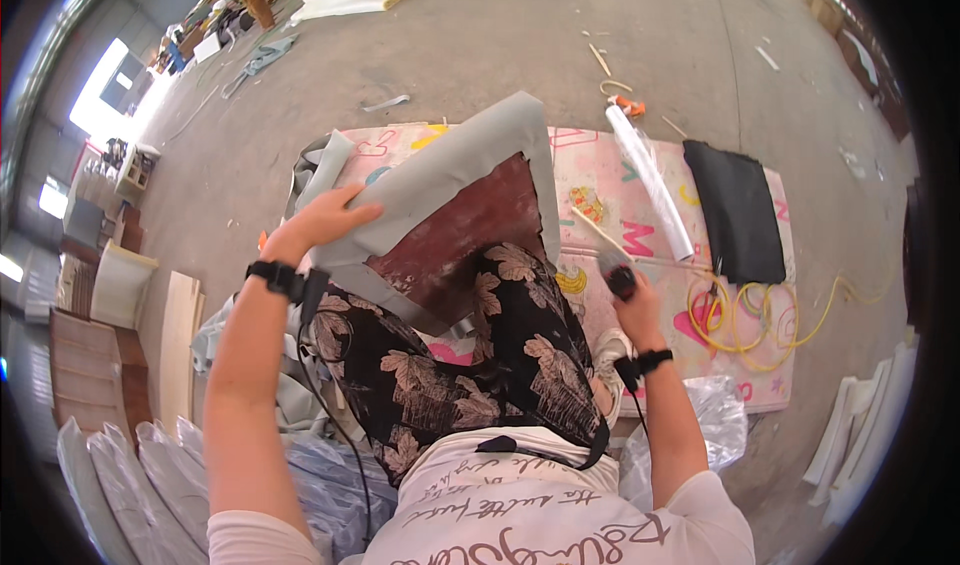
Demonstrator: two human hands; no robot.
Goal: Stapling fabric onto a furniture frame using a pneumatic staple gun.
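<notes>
The left hand (325,220) lies flat, fingers together and stretched out, pressing on the grey fabric (440,170) that is folded over the edge of a dark red-brown board (460,235). The right hand (632,305) is closed around the dark handle of a stapling tool (615,270), whose metal nose points up toward the board's right edge.

The concrete floor (480,35) fills most of the view, scattered with scraps and strips. On it lies a pink play mat (640,235) printed with coloured letters and figures, and the board rests on this mat, tilted against the person's knee. The person's patterned black trousers (480,365) with pale leaves cover the board's lower part. The grey fabric wraps the board's upper left and right edges, meeting at a corner at the top, with the bare board showing as a triangle between them.

To the right on the mat lies a black cloth panel (738,210), and just beside its left a roll of clear film (650,180) runs slantwise. Below the black panel a yellow hose (750,315) lies in loose coils, trailing off to the right. Clear plastic sheeting (715,415) is bunched near the right elbow. Both wrists carry black bands, and a thin black cord (335,415) hangs down from the left one.
</notes>
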